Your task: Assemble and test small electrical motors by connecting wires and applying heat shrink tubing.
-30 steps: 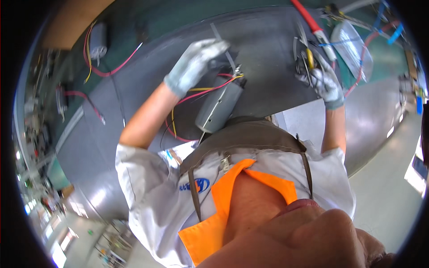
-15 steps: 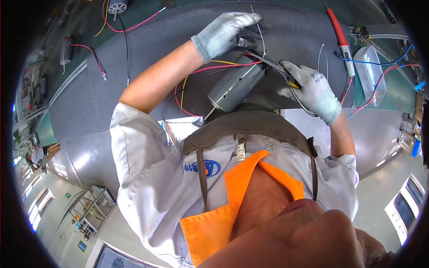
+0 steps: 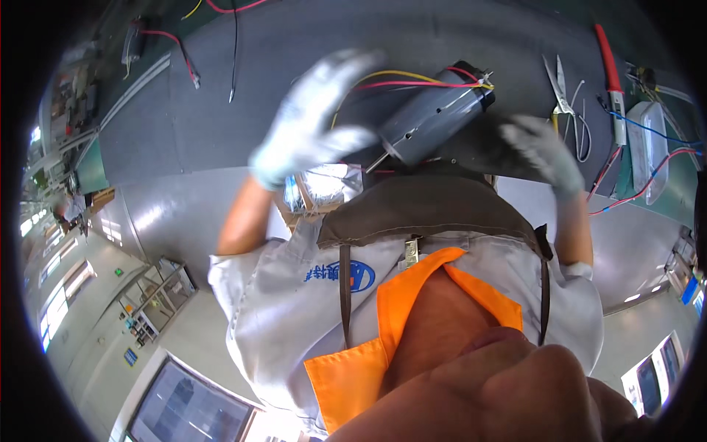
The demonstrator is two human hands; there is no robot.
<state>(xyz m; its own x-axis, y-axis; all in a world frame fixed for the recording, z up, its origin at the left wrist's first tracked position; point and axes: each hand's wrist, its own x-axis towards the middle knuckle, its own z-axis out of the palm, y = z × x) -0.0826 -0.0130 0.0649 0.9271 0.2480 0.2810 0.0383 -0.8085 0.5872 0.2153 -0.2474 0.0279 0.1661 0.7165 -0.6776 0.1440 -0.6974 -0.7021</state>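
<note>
A dark grey cylindrical motor (image 3: 431, 121) lies slantwise on the bench, its shaft pointing toward me. Red and yellow wires (image 3: 412, 79) run back along it from its far end, where a small white tie (image 3: 482, 82) seems to gather them. My left hand (image 3: 313, 121), gloved and blurred by motion, is spread open just left of the motor, its thumb near the shaft end. On the other side my gloved right hand (image 3: 545, 151) hovers with fingers stretched out, holding nothing. Beyond it lie metal scissors (image 3: 561, 85), with thin white strips (image 3: 584, 136) around their handles.
At the right are a red-and-white pen-shaped tool (image 3: 613, 74) and a clear plastic tray (image 3: 648, 151), with blue and red cables across it. A smaller motor (image 3: 132, 44) with wires sits far left. Below the bench edge is an open carton (image 3: 320, 188) containing shiny plastic.
My right hand has let go of the scissors, which now lie on the bench. My left hand has left the tie at the motor's far end and moved left, toward me.
</note>
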